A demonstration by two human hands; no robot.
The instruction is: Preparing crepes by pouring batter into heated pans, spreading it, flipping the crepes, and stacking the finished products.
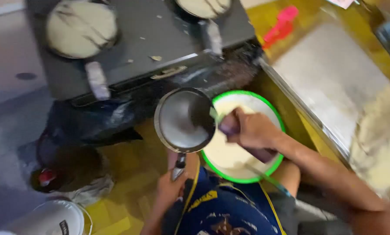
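Note:
My left hand [171, 187] grips the handle of a small dark frying pan [185, 119], held level above my lap with its inside bare and shiny. Beside it, my right hand [249, 129] is closed around a purple scoop or cup over a green-rimmed bowl [264, 167] filled with pale batter. The pan's rim overlaps the bowl's left edge. What the scoop carries is hidden by my fingers.
A dark stove [160, 39] ahead carries two pans with pale flat rounds [81, 28] cooking in them. A metal counter [334, 74] with a heap of pale stacked rounds [384, 139] runs on the right. A white bucket [57, 217] stands at the lower left, a pink tool [281, 26] at the top.

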